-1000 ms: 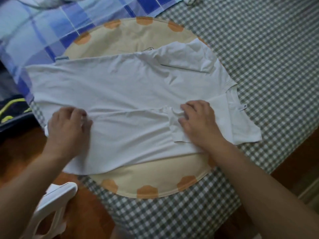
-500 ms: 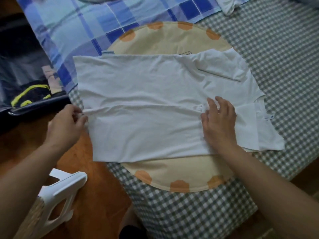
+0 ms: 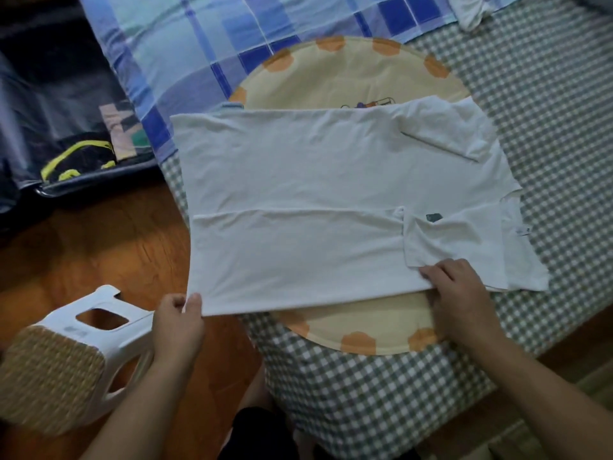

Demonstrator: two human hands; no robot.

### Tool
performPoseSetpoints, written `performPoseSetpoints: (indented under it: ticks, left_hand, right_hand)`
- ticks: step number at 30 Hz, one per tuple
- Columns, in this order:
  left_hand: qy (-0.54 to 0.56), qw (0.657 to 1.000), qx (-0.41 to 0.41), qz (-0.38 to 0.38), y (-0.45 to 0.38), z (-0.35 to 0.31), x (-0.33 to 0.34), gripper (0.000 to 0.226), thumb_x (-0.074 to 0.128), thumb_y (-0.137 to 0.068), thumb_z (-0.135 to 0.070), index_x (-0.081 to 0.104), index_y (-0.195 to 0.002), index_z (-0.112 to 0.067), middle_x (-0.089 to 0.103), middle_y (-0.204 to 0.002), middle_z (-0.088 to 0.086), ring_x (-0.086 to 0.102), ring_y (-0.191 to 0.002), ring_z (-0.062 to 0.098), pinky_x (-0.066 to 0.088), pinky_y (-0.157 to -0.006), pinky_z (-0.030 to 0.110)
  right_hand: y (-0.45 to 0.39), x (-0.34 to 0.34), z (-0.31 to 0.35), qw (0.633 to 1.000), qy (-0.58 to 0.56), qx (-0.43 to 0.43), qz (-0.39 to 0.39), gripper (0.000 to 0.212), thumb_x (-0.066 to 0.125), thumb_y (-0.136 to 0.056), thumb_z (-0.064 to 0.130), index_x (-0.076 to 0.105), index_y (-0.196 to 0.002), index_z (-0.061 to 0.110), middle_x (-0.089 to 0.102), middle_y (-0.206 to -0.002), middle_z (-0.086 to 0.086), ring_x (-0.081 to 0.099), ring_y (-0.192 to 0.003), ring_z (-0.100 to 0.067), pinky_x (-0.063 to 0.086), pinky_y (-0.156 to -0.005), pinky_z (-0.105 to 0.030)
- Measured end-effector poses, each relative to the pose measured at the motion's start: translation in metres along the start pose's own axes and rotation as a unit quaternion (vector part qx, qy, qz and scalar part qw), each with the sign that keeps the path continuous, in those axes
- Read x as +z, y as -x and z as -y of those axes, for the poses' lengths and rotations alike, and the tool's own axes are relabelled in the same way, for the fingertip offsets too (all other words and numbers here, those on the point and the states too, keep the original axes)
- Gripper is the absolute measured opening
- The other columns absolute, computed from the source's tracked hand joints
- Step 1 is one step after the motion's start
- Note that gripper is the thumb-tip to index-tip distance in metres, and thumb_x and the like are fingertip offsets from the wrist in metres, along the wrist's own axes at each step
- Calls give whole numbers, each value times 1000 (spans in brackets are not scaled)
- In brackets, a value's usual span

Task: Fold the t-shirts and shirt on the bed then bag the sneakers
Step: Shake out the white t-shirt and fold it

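A white t-shirt (image 3: 315, 180) lies spread sideways on the bed, its hem hanging past the left bed edge and its collar to the right. Its near side is folded inward, with one sleeve lying on top near the collar. My left hand (image 3: 179, 322) pinches the near hem corner of the t-shirt. My right hand (image 3: 459, 293) grips the near folded edge by the sleeve. A black sneaker with yellow-green trim (image 3: 78, 159) sits on the floor at the left.
A round cream mat with orange spots (image 3: 348, 81) lies under the shirt on the green checked bedsheet (image 3: 547, 104). A blue plaid blanket (image 3: 212, 44) covers the far bed. A white stool with a woven seat (image 3: 59, 363) stands on the wooden floor (image 3: 109, 254).
Both hands slid from the fold line down to the shirt's near edge. The left now pinches the hem corner, the right grips the edge by the sleeve.
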State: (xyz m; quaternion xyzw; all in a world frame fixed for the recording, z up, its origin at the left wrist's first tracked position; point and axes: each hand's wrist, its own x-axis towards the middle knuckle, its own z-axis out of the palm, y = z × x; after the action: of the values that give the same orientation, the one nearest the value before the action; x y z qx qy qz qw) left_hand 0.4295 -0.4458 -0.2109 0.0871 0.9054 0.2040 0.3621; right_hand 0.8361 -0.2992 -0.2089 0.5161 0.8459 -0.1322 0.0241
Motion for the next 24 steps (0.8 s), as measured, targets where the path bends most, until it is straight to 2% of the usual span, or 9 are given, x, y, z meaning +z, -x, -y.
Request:
performPoseSetpoints:
  ticks: [2,4,6,9,12,14,18,21,24]
  left_hand:
    - [-79,997,-14,-2,8,0,-6,19,59,-98,-18,58,-112,-4,62,-109,20,56,-96,36,45,-80,42]
    - [-164,985,24,-38,10,-13,-2,39,61,-91,-12,54,-129,-6,52,-130,27,48,-117,45,43,-98,54]
    - [-193,965,164,-75,12,-44,8,49,65,-85,-8,54,-133,-8,46,-135,27,42,-123,47,38,-102,56]
    - [-217,896,381,-63,3,-102,36,49,68,-80,-3,62,-128,-7,52,-131,21,45,-120,42,41,-99,55]
    - [-236,843,483,-16,-9,-161,73,48,68,-84,-5,61,-132,-6,55,-134,19,47,-126,40,43,-100,55]
    - [-244,822,514,10,-7,-193,98,47,67,-86,-7,61,-133,-7,57,-132,18,49,-125,40,45,-98,52]
    - [-232,803,548,40,11,-254,146,47,64,-92,-15,58,-138,-9,58,-134,13,48,-127,36,41,-101,47]
    - [-230,793,560,62,20,-320,190,48,54,-100,-28,48,-146,-14,55,-140,9,46,-129,31,35,-106,42]
    - [-298,800,506,125,13,-386,242,54,53,-100,-43,42,-147,-19,57,-137,6,49,-127,30,38,-103,44]
  right_hand:
    - [5,-5,5,1000,-11,4,7,50,74,-54,-20,70,-100,1,60,-94,-11,52,-83,-32,49,-66,-43]
    - [0,-9,10,1000,-26,-5,10,47,74,-53,-17,70,-94,4,61,-94,-9,53,-84,-31,48,-67,-42]
    - [-23,-19,9,999,-42,-12,-18,39,69,-59,-16,69,-92,4,62,-95,-9,54,-85,-31,46,-70,-39]
    - [-90,-39,-5,994,-77,59,-59,42,62,-67,-14,68,-104,4,59,-109,-13,52,-99,-30,35,-79,-24]
    - [-167,-55,-37,976,-103,191,-35,52,55,-83,-2,55,-134,10,47,-138,-14,40,-128,-33,33,-100,-30]
    - [-204,-60,-62,969,-64,239,27,62,59,-87,10,41,-146,14,37,-148,-14,32,-136,-35,29,-111,-38]
    - [-232,-59,-90,950,-7,283,130,76,71,-84,27,33,-149,18,35,-147,-14,35,-134,-37,35,-109,-43]
    - [-235,-54,-106,965,-38,238,105,55,70,-80,24,49,-131,20,52,-129,-9,48,-120,-32,44,-98,-41]
    - [-238,-57,-122,968,-46,198,145,26,66,-74,26,54,-97,24,58,-107,-5,56,-104,-30,49,-84,-40]
